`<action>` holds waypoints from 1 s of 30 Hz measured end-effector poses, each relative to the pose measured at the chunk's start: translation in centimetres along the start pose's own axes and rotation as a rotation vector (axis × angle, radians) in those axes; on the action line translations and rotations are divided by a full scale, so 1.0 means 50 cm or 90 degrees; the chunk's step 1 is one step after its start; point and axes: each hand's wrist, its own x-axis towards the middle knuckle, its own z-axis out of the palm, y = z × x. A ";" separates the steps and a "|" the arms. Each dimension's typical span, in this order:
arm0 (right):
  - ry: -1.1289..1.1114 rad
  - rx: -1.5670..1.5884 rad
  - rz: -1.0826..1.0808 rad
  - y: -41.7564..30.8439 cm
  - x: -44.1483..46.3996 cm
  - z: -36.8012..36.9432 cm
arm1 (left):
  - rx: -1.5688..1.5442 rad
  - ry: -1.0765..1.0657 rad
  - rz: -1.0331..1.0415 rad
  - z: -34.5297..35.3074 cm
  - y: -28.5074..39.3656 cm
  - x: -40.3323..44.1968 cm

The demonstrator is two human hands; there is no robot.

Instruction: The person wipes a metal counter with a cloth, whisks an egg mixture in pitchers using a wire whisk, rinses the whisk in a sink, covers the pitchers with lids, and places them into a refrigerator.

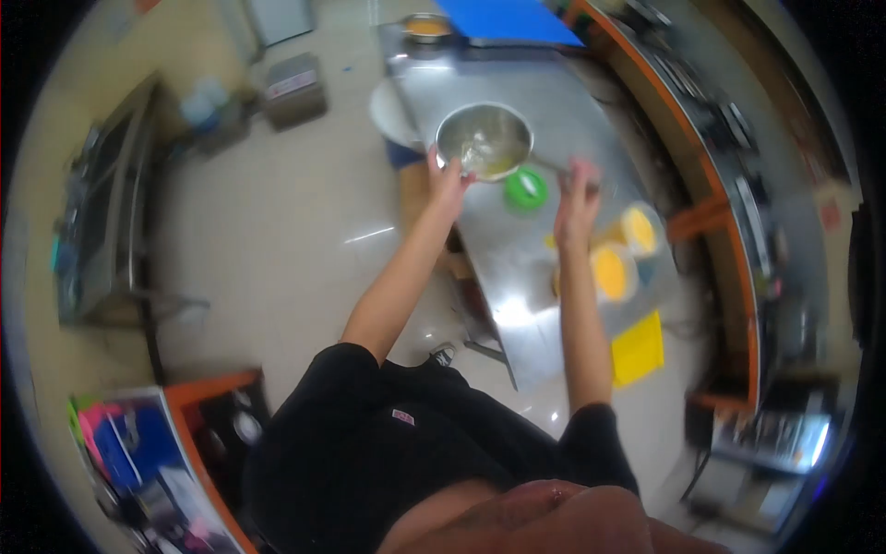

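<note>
On the steel table stands a metal mixing bowl (512,129), slightly tilted, with a shiny, pale yellowish content low inside. My left hand (448,182) grips its near-left rim. My right hand (580,189) is closed around the handle of a long thin utensil (548,162). That utensil reaches left toward the bowl's rim; its working end is too blurred to make out. Just below the bowl, between my hands, lies a round green lid (524,191) with a white middle. Beside my right forearm are two clear containers with yellow contents, a nearer one (609,273) and a farther one (639,231).
The steel table (512,254) runs away from me. At its far end are a blue board (508,20) and a steel bowl of orange content (426,29). A yellow sheet (639,351) is at the right edge. Orange-framed shelving (706,217) stands right; a white round object (392,114) sits left.
</note>
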 end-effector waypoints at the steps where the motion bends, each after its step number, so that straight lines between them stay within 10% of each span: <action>1: -0.011 -0.059 0.018 0.058 -0.059 0.045 | 0.016 0.032 0.034 -0.088 0.033 0.007; 9: -0.341 -0.144 0.353 0.331 -0.552 0.547 | 0.069 0.414 0.219 -0.762 0.420 -0.132; 12: -0.545 -0.175 0.288 0.431 -0.684 0.743 | -0.024 0.492 0.268 -0.963 0.552 -0.174; 21: -0.802 -0.160 0.313 0.595 -0.818 1.238 | -0.191 0.678 0.390 -1.230 0.930 -0.125; 24: -0.911 -0.154 0.105 0.675 -0.849 1.400 | -0.215 0.713 0.418 -1.326 1.062 -0.058; 30: -1.047 -0.085 0.269 0.850 -0.867 1.737 | -0.310 0.749 0.486 -1.539 1.317 0.083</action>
